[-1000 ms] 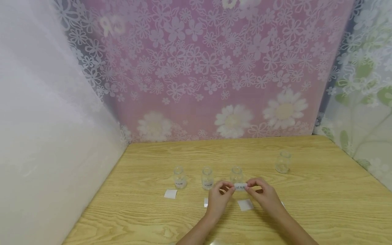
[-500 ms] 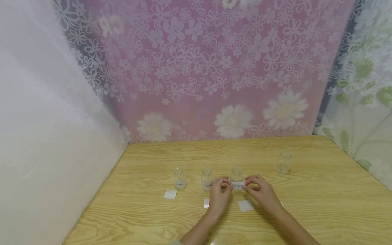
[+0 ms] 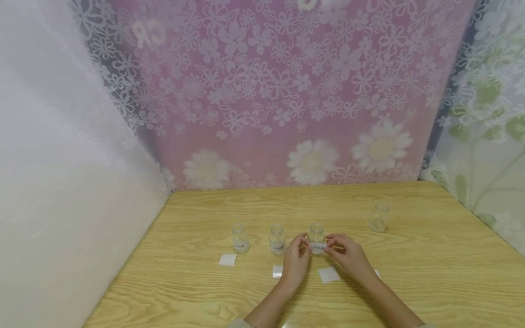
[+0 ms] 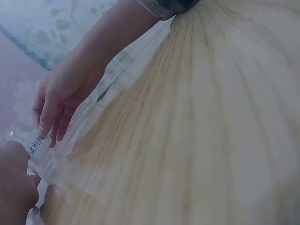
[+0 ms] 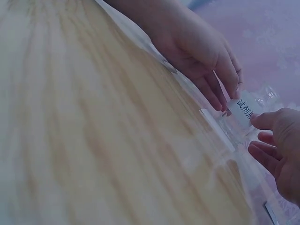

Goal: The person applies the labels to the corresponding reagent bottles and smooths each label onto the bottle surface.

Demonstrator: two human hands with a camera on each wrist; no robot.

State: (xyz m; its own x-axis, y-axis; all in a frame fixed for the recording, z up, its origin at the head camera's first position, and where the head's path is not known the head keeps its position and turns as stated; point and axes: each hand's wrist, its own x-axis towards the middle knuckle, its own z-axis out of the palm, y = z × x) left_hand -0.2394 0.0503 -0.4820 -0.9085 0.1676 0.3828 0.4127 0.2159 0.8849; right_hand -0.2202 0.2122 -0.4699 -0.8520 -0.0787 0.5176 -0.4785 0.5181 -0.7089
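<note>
A white label (image 3: 318, 248) printed with dark characters lies against the front of an upright clear glass bottle (image 3: 316, 230) in the head view. My left hand (image 3: 296, 262) pinches the label's left end between thumb and fingers. At the right end, the thumb and fingers of my right hand (image 3: 349, 259) hold it. The right wrist view shows the label (image 5: 242, 110) up close, with the right thumb on its end; whether it is stuck down I cannot tell. In the left wrist view the label (image 4: 36, 143) sits between both hands, partly covered.
Two more glass bottles, one at the left (image 3: 240, 238) and one beside it (image 3: 277, 238), bear similar labels. Another glass bottle (image 3: 379, 217) stands farther back right. White paper squares lie in front: one left (image 3: 228, 259), one partly hidden (image 3: 277, 272), one (image 3: 328, 274) between my forearms.
Both hands have carried the label slightly left and up, from in front of the third bottle to against its front. The bottles and the paper squares stay where they were.
</note>
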